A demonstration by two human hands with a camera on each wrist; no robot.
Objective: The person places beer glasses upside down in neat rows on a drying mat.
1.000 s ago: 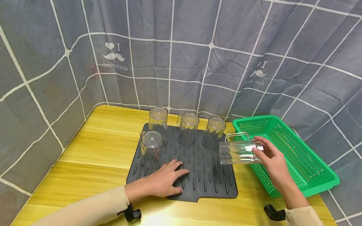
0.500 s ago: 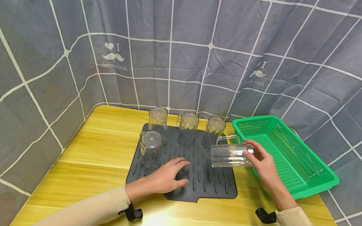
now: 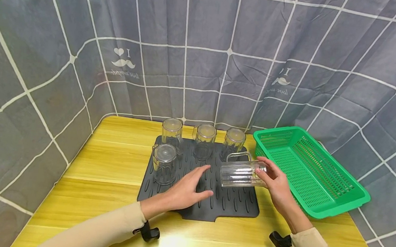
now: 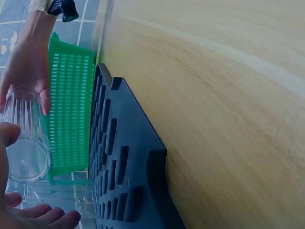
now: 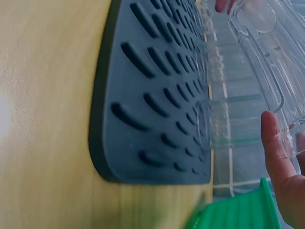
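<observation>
A clear glass mug [image 3: 239,174] lies sideways in my right hand [image 3: 278,185], its handle pointing away from me. The fingers and thumb grip it around its right end, above the right part of a dark grey drying mat [image 3: 207,210]. My left hand [image 3: 188,188] hovers over the mat's front middle, fingers extended and thumb spread, holding nothing. In the left wrist view the gripped mug [image 4: 27,155] is near the left fingers but I cannot tell if they touch. Upside-down mugs stand on the mat: one [image 3: 164,164] at left, others [image 3: 204,142] along the back.
A green perforated plastic basket [image 3: 321,183] stands right of the mat on the wooden table [image 3: 98,193]. Grey checked curtain cloth [image 3: 203,68] hangs behind and along both sides. Black wrist mounts [image 3: 280,240] hang below the sleeves.
My right hand has carried the mug leftward from beside the basket to over the mat. My left hand has lifted off the mat and turned slightly toward the mug, thumb apart.
</observation>
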